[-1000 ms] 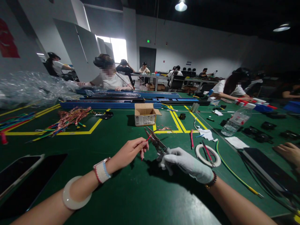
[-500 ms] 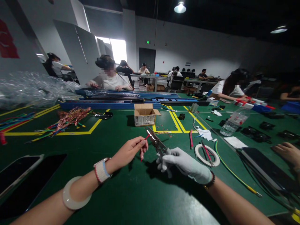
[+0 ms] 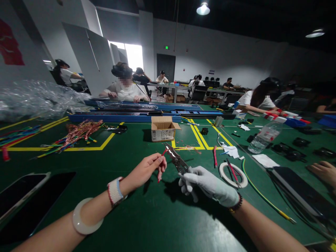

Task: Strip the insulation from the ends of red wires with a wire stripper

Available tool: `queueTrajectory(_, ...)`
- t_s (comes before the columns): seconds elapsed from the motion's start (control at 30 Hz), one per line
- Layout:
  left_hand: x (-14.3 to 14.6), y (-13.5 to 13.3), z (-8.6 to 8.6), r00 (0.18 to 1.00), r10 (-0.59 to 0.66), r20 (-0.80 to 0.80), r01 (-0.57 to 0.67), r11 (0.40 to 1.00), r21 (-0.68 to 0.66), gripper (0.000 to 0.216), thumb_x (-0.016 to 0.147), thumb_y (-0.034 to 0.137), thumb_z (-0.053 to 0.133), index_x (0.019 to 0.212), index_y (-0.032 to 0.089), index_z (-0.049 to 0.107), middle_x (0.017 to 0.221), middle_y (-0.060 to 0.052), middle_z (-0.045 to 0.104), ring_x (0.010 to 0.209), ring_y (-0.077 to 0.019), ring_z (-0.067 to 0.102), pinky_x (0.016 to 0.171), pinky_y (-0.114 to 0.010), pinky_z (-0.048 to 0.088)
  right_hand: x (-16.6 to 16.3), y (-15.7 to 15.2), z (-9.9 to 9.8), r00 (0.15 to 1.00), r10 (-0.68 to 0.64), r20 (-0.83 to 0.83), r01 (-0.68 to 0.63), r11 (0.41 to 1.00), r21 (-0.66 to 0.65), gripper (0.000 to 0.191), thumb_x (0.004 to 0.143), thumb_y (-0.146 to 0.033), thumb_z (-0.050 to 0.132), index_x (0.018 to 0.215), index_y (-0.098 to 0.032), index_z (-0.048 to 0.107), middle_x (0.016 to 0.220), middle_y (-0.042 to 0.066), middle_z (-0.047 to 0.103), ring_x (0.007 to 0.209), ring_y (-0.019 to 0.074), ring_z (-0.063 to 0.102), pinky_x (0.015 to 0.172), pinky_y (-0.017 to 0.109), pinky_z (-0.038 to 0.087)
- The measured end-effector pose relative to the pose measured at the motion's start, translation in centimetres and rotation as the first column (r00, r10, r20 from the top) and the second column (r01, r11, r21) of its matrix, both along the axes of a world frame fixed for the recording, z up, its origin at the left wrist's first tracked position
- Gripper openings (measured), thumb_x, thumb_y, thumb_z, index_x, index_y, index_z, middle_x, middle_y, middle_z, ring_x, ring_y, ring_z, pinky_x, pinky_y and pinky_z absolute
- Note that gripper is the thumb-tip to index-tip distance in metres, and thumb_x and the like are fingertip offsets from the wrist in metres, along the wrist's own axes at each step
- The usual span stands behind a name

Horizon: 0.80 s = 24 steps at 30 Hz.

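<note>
Bare and wearing a bracelet and bangle, my left hand (image 3: 150, 168) pinches a short red wire (image 3: 164, 152) between thumb and fingers. The wire's upper end reaches the jaws of a wire stripper (image 3: 174, 157). My right hand (image 3: 203, 182), in a white glove, is closed around the tool's handles, with its jaws pointing up and left. Whether the jaws bite on the wire is too small to tell. Beyond the tool stands an open cardboard box (image 3: 163, 134). Loose copper strands (image 3: 190, 148) lie on the green table behind the jaws.
To the right lie a white tape roll (image 3: 223, 176), a yellow-green cable (image 3: 262, 194), a red wire piece (image 3: 215, 156) and a water bottle (image 3: 264, 138). A copper wire bundle (image 3: 84, 133) and dark tablets (image 3: 39, 206) are at left. A co-worker's hand (image 3: 324, 173) rests far right.
The handles of the wire stripper appear closer together in my right hand. My left hand keeps its pinch on the red wire, nearly in place. The view has shifted slightly.
</note>
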<state>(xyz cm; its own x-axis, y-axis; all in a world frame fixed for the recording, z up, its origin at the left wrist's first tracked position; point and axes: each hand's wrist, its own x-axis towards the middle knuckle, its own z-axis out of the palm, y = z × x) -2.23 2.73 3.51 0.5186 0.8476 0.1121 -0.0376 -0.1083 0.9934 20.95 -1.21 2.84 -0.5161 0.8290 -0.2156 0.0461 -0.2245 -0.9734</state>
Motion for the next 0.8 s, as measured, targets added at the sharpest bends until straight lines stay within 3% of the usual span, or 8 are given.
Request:
queueTrajectory(0.2, 0.2, -0.1, -0.2, 0.998, -0.003, 0.064, 0.008, 0.996, -0.084, 0.029, 0.090, 0.043, 0.052, 0.085, 0.015, 0.056, 0.068, 0.001, 0.056, 0.047, -0.0076, 0.051, 0.046, -0.020, 0.044, -0.4, -0.4, 0.2, 0.993, -0.064, 0.095, 0.060, 0.997, 0.050, 0.052, 0.078, -0.057, 0.060, 0.055, -0.011, 0.056, 0.062, 0.007, 0.063, 0.045, 0.0106, 0.055, 0.030, 0.016, 0.036)
queueTrajectory(0.37, 0.3, -0.1, -0.1, 0.997, -0.012, 0.071, 0.019, 0.995, -0.097, 0.027, 0.089, 0.041, 0.056, 0.088, 0.014, 0.056, 0.070, 0.001, 0.057, 0.047, -0.0070, 0.051, 0.048, -0.020, 0.043, -0.1, -0.2, 0.3, 0.992, 0.099, -0.074, -0.103, 0.993, -0.052, 0.042, 0.081, -0.049, 0.060, 0.073, -0.008, 0.064, 0.078, 0.010, 0.067, 0.051, 0.0130, 0.061, 0.046, 0.023, 0.047)
queueTrajectory(0.5, 0.2, 0.0, 0.0, 0.991, 0.060, 0.119, -0.048, 0.994, -0.096, 0.024, 0.091, 0.038, 0.053, 0.094, 0.014, 0.056, 0.072, 0.001, 0.058, 0.047, -0.0066, 0.051, 0.047, -0.019, 0.041, 0.4, -0.2, 0.0, 0.955, 0.209, -0.213, -0.233, 0.968, -0.096, 0.039, 0.085, -0.044, 0.057, 0.088, -0.006, 0.066, 0.090, 0.013, 0.067, 0.060, 0.0159, 0.065, 0.058, 0.029, 0.051)
queueTrajectory(0.6, 0.2, 0.2, 0.1, 0.980, 0.132, 0.148, -0.119, 0.989, -0.090, 0.023, 0.091, 0.036, 0.053, 0.093, 0.013, 0.056, 0.072, 0.001, 0.058, 0.046, -0.0060, 0.051, 0.045, -0.019, 0.038, 0.5, -0.2, 0.0, 0.944, 0.208, -0.255, -0.243, 0.963, -0.116, 0.039, 0.085, -0.043, 0.057, 0.091, -0.006, 0.066, 0.094, 0.015, 0.067, 0.071, 0.0199, 0.066, 0.060, 0.031, 0.052)
queueTrajectory(0.8, -0.1, 0.3, 0.4, 0.967, 0.180, 0.183, -0.163, 0.981, -0.100, 0.020, 0.090, 0.034, 0.055, 0.090, 0.013, 0.054, 0.073, 0.001, 0.058, 0.046, -0.0058, 0.048, 0.044, -0.018, 0.037, 1.1, 0.1, 0.8, 0.973, 0.159, -0.167, -0.171, 0.984, -0.057, 0.037, 0.088, -0.043, 0.053, 0.090, -0.007, 0.064, 0.091, 0.013, 0.068, 0.058, 0.0148, 0.063, 0.058, 0.029, 0.050)
